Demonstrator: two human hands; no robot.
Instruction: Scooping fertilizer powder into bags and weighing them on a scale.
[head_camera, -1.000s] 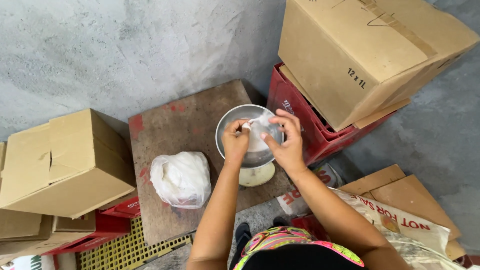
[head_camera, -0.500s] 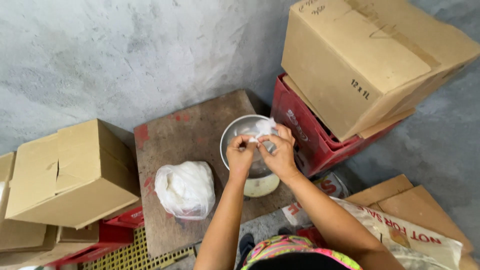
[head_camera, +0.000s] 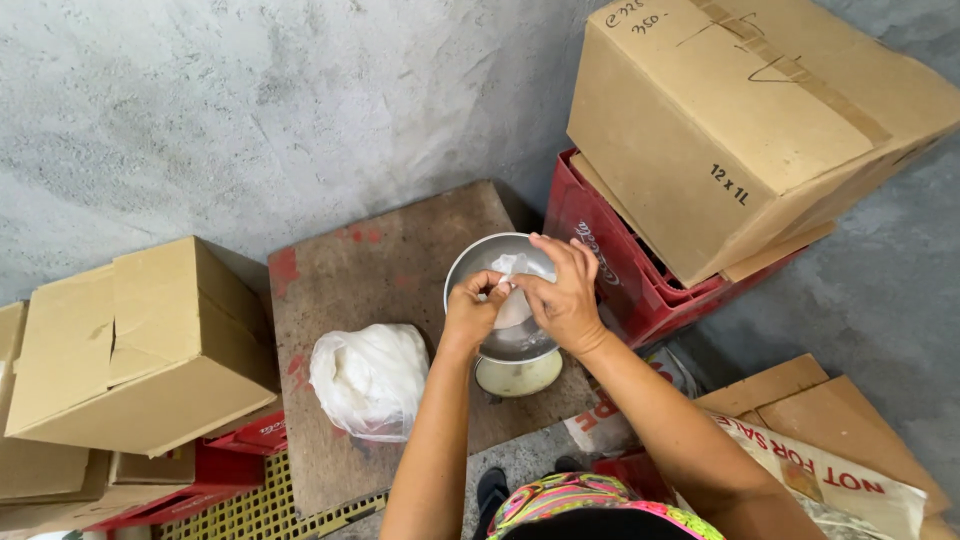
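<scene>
Grey concrete wall (head_camera: 250, 110): backdrop, rough.

Large cardboard box (head_camera: 740, 120): tilted, resting on a red crate (head_camera: 610, 270) to the right.

Second cardboard box (head_camera: 130, 350): left, stacked over more boxes and crates.

Wooden board (head_camera: 380, 270): worn, red-stained, serving as the counter.

White plastic bag (head_camera: 370, 378): full, lying on the board left of the scale.

Metal scale pan (head_camera: 478, 265): round, seated on a cream base (head_camera: 518, 375).

Small clear bag (head_camera: 515, 300): inside the pan, between both hands.

Left hand (head_camera: 472, 310): pinched shut on the bag's top.

Right hand (head_camera: 562, 295): fingers closed on the same top (thumb hidden).

Handling note: judged best to keep the neck gathered tight and low over the pan, so nothing spills.
</scene>
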